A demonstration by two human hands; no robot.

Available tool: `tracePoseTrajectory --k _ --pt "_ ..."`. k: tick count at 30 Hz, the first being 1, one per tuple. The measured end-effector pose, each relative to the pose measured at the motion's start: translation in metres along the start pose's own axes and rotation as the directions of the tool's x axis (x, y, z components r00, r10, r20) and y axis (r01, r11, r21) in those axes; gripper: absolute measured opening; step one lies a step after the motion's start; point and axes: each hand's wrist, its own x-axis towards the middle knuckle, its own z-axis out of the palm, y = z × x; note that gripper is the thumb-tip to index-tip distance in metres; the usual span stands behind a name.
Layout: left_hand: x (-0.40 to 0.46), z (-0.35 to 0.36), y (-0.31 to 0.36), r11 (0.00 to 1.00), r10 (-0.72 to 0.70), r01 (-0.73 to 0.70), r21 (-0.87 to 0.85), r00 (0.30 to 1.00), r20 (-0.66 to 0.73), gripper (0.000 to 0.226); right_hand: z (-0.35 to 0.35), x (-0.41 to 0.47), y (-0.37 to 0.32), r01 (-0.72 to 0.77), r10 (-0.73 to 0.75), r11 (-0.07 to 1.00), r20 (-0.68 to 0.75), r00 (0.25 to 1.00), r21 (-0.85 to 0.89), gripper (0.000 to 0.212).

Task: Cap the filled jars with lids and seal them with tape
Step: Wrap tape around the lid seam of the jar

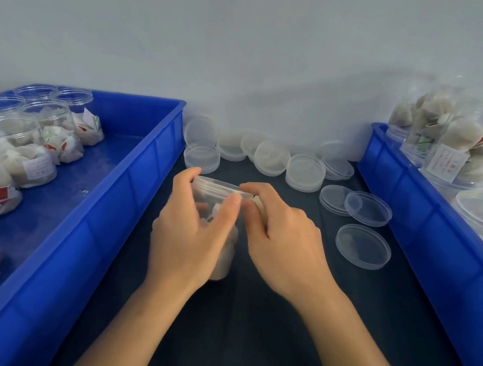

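Both forearms bare, reaching in from bottom edge and converging mid-frame. Left hand (189, 231) back-up, fingers curled forward, thumb stretched right — wrapped around something. Right hand (282, 237) back-up too, wrist angled inward, index and thumb pinched together near the left thumb tip. Thumbs almost touching — the rest of the right fingers tucked under.

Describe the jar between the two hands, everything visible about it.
The jar is clear plastic, round, with a clear lid on its top. It is tilted, top pointing away from the camera, above the dark table. Pale tea-bag-like sachets show through its wall. The left hand wraps its side; the right hand pinches at the lid's rim. Whether tape is on it cannot be told.
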Motion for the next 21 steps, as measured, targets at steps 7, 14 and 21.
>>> tracePoseTrajectory --k 7,14,21 --pt "0.009 -0.003 -0.006 0.974 -0.096 0.108 -0.198 0.993 0.068 0.075 -0.005 0.002 0.008 -0.005 -0.001 0.998 0.096 0.995 0.063 0.036" --pt "0.012 -0.007 -0.009 0.949 -0.081 0.12 -0.292 0.987 0.141 0.073 -0.008 0.01 0.028 -0.034 0.026 0.992 0.06 0.998 0.124 0.032" --pt "0.012 -0.009 -0.01 0.926 -0.054 0.123 -0.356 0.979 0.198 0.073 -0.003 0.013 0.032 -0.051 0.039 0.985 0.075 0.996 0.164 0.028"
